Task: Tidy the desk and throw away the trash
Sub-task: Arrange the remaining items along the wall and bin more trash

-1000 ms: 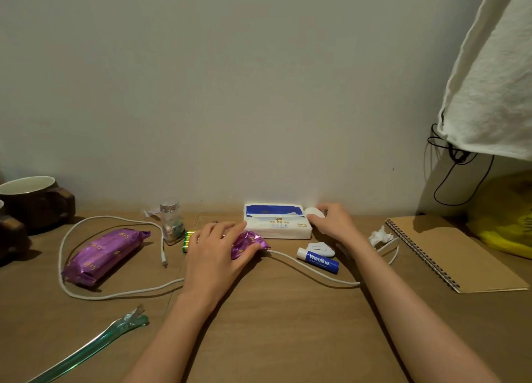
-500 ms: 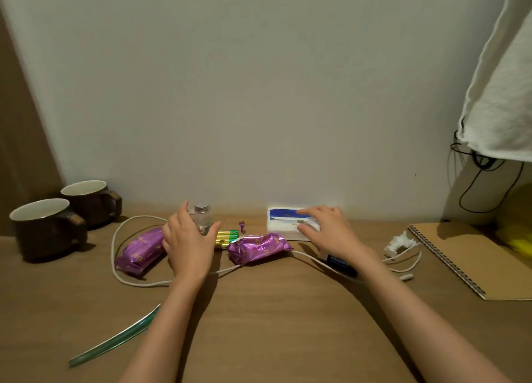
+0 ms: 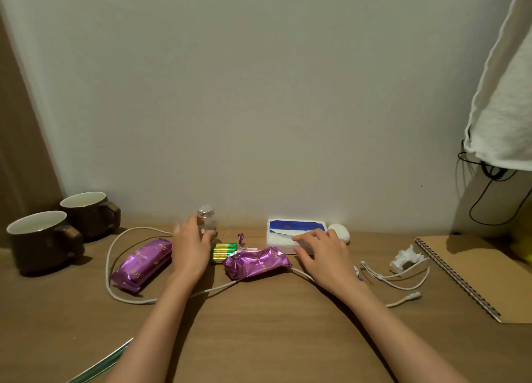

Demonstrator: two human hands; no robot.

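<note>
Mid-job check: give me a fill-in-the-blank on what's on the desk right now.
The left hand grips the small glass bottle beside the ____ batteries.
The right hand rests on the tissue pack, right of the crumpled ____ wrapper.
____ brown mugs stand at the desk's left end.
Missing: green; purple; two.

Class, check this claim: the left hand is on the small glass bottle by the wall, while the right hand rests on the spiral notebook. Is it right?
Not quite. The head view shows the right hand resting on the tissue pack, not the spiral notebook, which lies untouched further right. The left hand is indeed on the small glass bottle.
</note>
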